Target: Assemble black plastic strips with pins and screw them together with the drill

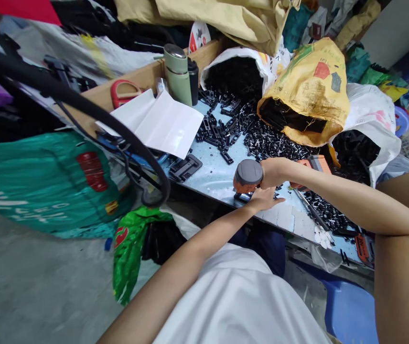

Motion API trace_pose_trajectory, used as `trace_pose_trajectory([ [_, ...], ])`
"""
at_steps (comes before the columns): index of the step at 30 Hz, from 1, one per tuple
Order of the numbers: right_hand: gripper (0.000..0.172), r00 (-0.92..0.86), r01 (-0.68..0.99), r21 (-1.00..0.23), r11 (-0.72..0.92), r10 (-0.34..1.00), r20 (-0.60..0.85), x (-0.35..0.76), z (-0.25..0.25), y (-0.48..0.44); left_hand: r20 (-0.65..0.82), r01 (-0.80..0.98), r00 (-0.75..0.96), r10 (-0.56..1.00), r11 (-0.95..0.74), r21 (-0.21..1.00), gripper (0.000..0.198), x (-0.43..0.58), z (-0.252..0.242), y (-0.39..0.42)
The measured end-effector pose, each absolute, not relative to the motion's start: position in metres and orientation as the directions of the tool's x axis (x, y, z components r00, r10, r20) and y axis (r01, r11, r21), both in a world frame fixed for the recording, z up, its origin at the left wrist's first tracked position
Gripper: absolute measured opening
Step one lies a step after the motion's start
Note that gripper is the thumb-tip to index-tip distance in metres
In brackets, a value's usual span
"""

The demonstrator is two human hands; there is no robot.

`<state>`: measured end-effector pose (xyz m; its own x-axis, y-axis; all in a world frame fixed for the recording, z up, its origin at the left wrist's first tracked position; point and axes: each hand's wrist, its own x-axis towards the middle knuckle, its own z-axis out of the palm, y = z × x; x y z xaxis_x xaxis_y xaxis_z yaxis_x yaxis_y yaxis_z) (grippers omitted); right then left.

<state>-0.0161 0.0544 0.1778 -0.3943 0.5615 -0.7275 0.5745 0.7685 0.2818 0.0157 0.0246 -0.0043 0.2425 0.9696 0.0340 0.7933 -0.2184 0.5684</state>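
Note:
My right hand point(274, 172) is wrapped round the grip of an orange and grey power screwdriver point(248, 176), held upright over the near edge of the light blue table point(215, 174). Just below it my left hand point(262, 199) presses on a small black plastic part point(242, 196) that lies under the tool's tip; its fingers are curled round the part. A heap of small black plastic parts point(258, 136) covers the table behind the tool.
Open sacks of black parts stand at the back: a white one point(240, 71), a yellow one point(308, 95), another white one point(365, 138). A green flask point(177, 74), red scissors point(123, 93), a white sheet point(161, 122) and a black frame part point(185, 167) lie left. A blue stool point(351, 310) is below right.

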Motion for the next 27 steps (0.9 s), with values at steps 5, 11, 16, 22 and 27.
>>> trace_pose_trajectory([
  [5,0.03,-0.457,0.61,0.239,0.755,0.582,-0.673,-0.011,0.175,0.05,0.02,0.788,0.263,0.965,-0.227,0.573,0.073,0.016,-0.002,0.024],
  [11,0.031,-0.42,0.827,-0.035,0.562,0.575,-0.702,0.048,0.187,0.082,0.097,0.771,0.448,0.888,-0.44,0.461,0.081,-0.012,-0.012,0.005],
  [16,0.026,-0.209,0.965,-0.005,0.264,0.754,-0.623,0.095,0.198,0.131,0.073,0.827,0.476,0.877,-0.474,0.301,0.084,-0.031,-0.023,-0.004],
  [22,0.019,-0.108,0.985,0.034,0.168,0.76,-0.641,0.12,0.191,0.162,0.08,0.851,0.443,0.893,-0.447,0.274,0.082,-0.026,-0.026,-0.002],
  [27,0.016,-0.093,0.98,0.076,0.184,0.762,-0.641,0.128,0.18,0.171,0.061,0.858,0.441,0.895,-0.441,0.262,0.082,-0.027,-0.027,-0.002],
])
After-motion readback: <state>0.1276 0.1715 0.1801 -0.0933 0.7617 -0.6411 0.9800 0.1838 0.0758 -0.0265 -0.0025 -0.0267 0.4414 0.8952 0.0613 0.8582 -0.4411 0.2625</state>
